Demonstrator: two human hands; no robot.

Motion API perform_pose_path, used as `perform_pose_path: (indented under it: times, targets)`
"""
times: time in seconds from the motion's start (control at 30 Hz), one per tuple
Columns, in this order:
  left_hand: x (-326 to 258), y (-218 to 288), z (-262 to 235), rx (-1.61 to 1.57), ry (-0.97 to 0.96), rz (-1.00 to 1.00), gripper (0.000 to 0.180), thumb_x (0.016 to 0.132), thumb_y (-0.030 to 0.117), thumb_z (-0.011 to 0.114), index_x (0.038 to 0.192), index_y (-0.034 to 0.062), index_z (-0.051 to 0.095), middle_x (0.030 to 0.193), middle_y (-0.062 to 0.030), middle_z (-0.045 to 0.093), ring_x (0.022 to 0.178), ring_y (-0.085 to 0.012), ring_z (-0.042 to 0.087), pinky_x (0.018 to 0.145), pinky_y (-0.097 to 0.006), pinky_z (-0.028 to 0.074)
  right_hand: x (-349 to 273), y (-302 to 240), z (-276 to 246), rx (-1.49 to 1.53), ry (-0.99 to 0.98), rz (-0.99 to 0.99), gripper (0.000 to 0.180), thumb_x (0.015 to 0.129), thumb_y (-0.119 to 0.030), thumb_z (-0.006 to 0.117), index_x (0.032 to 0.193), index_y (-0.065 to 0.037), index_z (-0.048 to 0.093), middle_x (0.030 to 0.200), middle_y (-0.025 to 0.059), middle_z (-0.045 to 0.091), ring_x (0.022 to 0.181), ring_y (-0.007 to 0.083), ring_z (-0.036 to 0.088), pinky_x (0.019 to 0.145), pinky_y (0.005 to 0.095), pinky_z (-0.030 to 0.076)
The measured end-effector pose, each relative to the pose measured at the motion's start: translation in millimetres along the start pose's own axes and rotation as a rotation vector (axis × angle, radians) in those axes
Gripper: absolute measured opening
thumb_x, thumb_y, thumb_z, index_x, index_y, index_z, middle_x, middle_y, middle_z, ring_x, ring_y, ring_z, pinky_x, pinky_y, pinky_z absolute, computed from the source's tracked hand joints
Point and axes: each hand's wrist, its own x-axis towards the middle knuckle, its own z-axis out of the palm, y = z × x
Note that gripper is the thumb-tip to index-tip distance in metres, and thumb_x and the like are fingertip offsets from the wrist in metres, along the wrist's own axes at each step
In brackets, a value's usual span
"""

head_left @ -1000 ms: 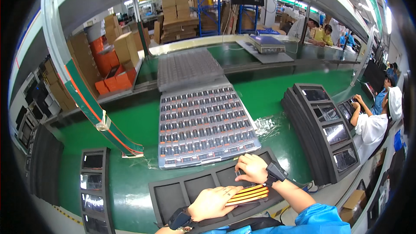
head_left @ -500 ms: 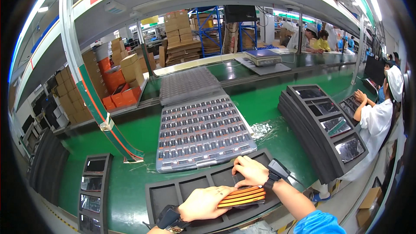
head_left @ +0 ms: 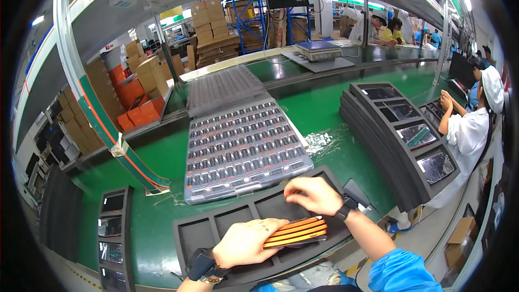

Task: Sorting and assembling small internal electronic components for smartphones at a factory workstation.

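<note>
My left hand (head_left: 246, 242) is closed around a small stack of flat dark pieces with orange edges (head_left: 297, 232), held above the front of a black foam tray (head_left: 195, 238). My right hand (head_left: 316, 194) hovers just beyond the stack, over the tray's right part. Its fingers are loosely bent and apart from the thumb, and nothing shows between them. The foam tray has several rectangular compartments; the two at left hold nothing visible. Behind it lies a clear plastic tray (head_left: 243, 146) filled with rows of small dark parts with orange bits.
Stacked black foam trays (head_left: 378, 146) holding flat glossy devices stand at right; a similar tray (head_left: 114, 238) lies at left. A metal post (head_left: 116, 140) rises at left. A scale (head_left: 318, 51) stands at the back. A person in white (head_left: 467, 135) works at far right.
My right hand has lifted away from the stack, its fingers no longer touching it. My left hand keeps its hold on the stack. The whole view has shifted slightly.
</note>
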Motion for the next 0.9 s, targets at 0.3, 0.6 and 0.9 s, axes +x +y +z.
perform_pose_path:
  times: [0.3,0.6,0.9]
  targets:
    - [-1.0,-7.4,2.0,-0.02,0.019,-0.004,0.052,0.083,0.036,0.07,0.129,0.0152,0.058,0.113,-0.0052,0.069,0.099,-0.024,0.068,0.08,-0.034,0.056,-83.3,-73.7,-6.1,0.127,0.374,0.1,0.015,0.08,0.003,0.077,0.094,0.0,0.071,0.089,0.011,0.073,0.081,0.0179,0.072,0.072,0.0283,0.058]
    - [-3.5,-7.7,3.2,-0.019,0.029,0.01,0.052,0.083,0.036,0.07,0.129,0.0152,0.058,0.113,-0.0043,0.069,0.098,-0.023,0.069,0.08,-0.032,0.056,-87.4,-71.8,-3.1,-0.127,0.283,-0.214,0.021,0.073,0.003,0.08,0.092,-0.003,0.074,0.09,0.0091,0.075,0.08,0.0224,0.073,0.069,0.0297,0.057]
    - [0.2,-5.6,3.9,0.006,0.033,0.005,0.052,0.083,0.037,0.07,0.129,0.0153,0.058,0.113,-0.0046,0.069,0.097,-0.0227,0.069,0.079,-0.032,0.056,-96.2,-55.1,2.2,-0.208,0.277,-0.28,0.027,0.07,-0.008,0.084,0.094,-0.006,0.073,0.102,0.0075,0.072,0.091,0.0242,0.07,0.078,0.0335,0.055]
